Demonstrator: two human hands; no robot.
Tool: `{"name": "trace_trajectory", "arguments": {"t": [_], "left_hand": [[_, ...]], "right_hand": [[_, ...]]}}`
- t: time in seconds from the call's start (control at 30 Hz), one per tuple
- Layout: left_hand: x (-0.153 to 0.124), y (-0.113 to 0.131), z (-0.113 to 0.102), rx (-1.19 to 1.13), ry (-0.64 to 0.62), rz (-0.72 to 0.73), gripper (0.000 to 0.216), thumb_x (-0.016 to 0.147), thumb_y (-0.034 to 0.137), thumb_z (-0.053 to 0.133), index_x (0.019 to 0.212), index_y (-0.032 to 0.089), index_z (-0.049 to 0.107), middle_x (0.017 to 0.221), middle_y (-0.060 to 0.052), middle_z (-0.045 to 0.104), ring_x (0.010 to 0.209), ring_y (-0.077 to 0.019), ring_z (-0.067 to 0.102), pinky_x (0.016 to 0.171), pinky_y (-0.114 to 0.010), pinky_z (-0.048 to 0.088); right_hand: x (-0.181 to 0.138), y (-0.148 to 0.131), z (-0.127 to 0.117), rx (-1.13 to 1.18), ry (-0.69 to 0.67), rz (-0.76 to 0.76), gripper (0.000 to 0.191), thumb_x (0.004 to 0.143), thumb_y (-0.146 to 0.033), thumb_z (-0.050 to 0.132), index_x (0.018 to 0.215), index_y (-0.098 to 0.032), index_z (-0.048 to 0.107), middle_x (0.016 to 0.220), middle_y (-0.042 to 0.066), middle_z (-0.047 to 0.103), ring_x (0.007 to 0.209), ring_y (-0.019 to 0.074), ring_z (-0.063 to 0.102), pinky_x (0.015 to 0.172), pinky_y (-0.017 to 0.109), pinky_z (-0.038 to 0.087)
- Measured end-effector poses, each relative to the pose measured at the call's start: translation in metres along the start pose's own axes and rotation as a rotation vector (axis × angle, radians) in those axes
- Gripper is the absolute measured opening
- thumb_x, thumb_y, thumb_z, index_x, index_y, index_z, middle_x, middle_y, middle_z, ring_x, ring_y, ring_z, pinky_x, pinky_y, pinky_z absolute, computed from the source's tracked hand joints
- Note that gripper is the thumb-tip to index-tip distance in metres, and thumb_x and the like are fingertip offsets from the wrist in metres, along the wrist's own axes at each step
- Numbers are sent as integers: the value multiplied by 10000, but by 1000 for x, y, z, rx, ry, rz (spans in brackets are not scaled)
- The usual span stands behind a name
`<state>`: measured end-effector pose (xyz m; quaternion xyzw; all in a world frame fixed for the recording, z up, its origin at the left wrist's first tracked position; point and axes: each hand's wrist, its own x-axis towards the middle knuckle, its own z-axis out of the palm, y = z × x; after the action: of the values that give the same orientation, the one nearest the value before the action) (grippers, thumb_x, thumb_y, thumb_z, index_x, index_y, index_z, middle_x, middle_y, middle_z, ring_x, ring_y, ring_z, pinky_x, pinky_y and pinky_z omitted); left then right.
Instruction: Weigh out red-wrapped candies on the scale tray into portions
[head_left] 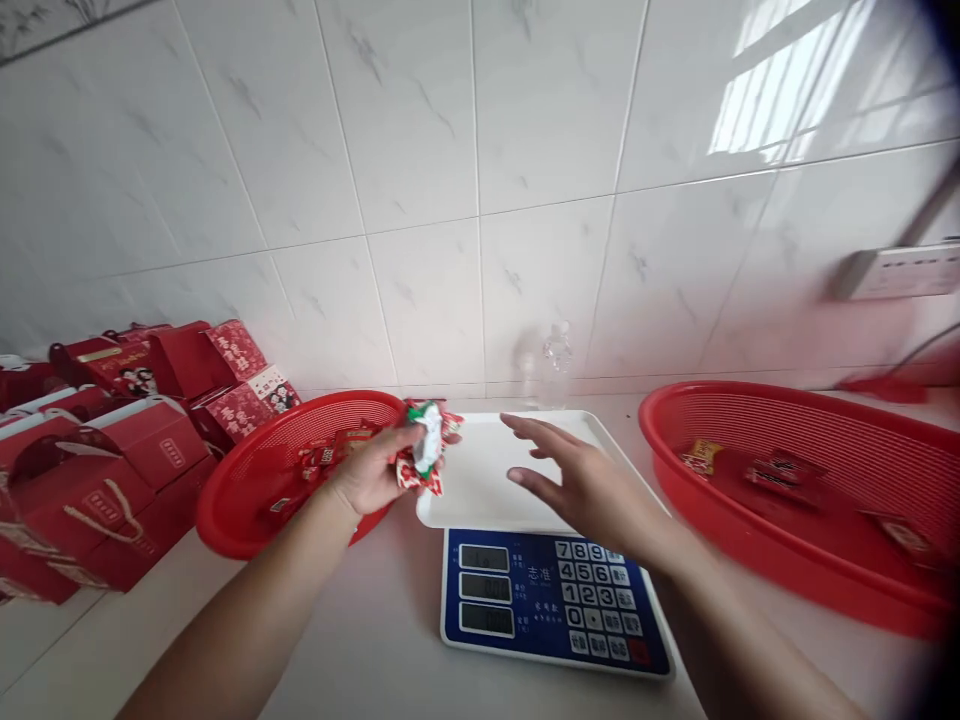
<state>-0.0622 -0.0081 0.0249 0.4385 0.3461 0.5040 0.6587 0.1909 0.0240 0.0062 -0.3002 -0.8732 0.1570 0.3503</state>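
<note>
Several wrapped candies [429, 447] in red, white and green wrappers are gripped in my left hand [379, 470], between the left red basket and the scale's tray. Over the right half of the white scale tray [480, 490] hovers my right hand [574, 475], fingers apart and nothing in them. Below the tray is the blue panel of a digital scale [544, 600], with three small displays and a keypad. The left red basket [247, 535] holds red packets [330, 450], partly covered by my left hand and forearm.
Red gift boxes [97, 490] are stacked at the left. A large red basket [750, 555] at the right holds a few packets [787, 470]. A clear bottle [557, 365] stands by the tiled wall behind the tray. A power strip [904, 272] hangs on the wall at right.
</note>
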Motion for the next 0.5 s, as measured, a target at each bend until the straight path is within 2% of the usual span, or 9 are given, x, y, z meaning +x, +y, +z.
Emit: {"name": "trace_trajectory", "arguments": {"t": [0.1, 0.13, 0.2, 0.27, 0.33, 0.43, 0.5], "left_hand": [[16, -29, 32, 22, -174, -76, 564, 699, 335, 738, 1213, 192, 554, 1046, -121, 640, 656, -173, 622, 372, -212, 481], [21, -36, 39, 15, -214, -92, 556, 694, 336, 747, 1198, 193, 563, 1038, -116, 639, 644, -165, 620, 381, -218, 493], [31, -45, 48, -21, -251, -81, 549, 685, 356, 759, 1176, 197, 571, 1005, -102, 638, 620, -151, 615, 389, -220, 505], [38, -48, 54, -83, -222, -36, 523, 697, 393, 747, 1154, 204, 577, 957, -81, 635, 586, -130, 605, 384, -205, 498], [41, -48, 55, -159, -135, -8, 459, 732, 395, 717, 1135, 226, 578, 912, -52, 624, 592, -120, 606, 392, -190, 498], [41, -45, 53, -275, 11, 9, 387, 768, 329, 686, 1131, 260, 569, 871, -23, 606, 656, -124, 616, 403, -171, 502], [38, -42, 48, -347, 65, 17, 398, 769, 292, 679, 1147, 272, 557, 888, -27, 608, 675, -117, 609, 408, -154, 498]], "right_hand": [[2, -5, 0, 123, 11, -84, 602, 859, -412, 566, 1402, -291, 334, 1457, 102, 366, 1255, 264, 446, 975, 461, 444], [2, -6, -1, 158, 0, -89, 584, 848, -399, 588, 1377, -295, 365, 1461, 102, 355, 1234, 257, 466, 964, 449, 453], [2, -8, -5, 221, 4, -77, 451, 831, -367, 617, 1252, -281, 481, 1389, 97, 442, 1144, 232, 535, 927, 419, 475], [4, -9, -8, 256, 68, -62, 286, 815, -345, 640, 1071, -258, 551, 1240, 80, 566, 1083, 225, 563, 910, 414, 471], [6, -8, -8, 264, 180, -18, 212, 807, -348, 645, 968, -245, 552, 1088, 69, 635, 1027, 229, 577, 884, 411, 467], [10, 2, -3, 332, 340, 100, 222, 812, -392, 619, 935, -224, 541, 911, 54, 651, 851, 204, 604, 767, 360, 490], [13, 13, -2, 417, 397, 183, 287, 797, -428, 613, 964, -207, 536, 859, 45, 641, 773, 187, 602, 699, 333, 494]]}}
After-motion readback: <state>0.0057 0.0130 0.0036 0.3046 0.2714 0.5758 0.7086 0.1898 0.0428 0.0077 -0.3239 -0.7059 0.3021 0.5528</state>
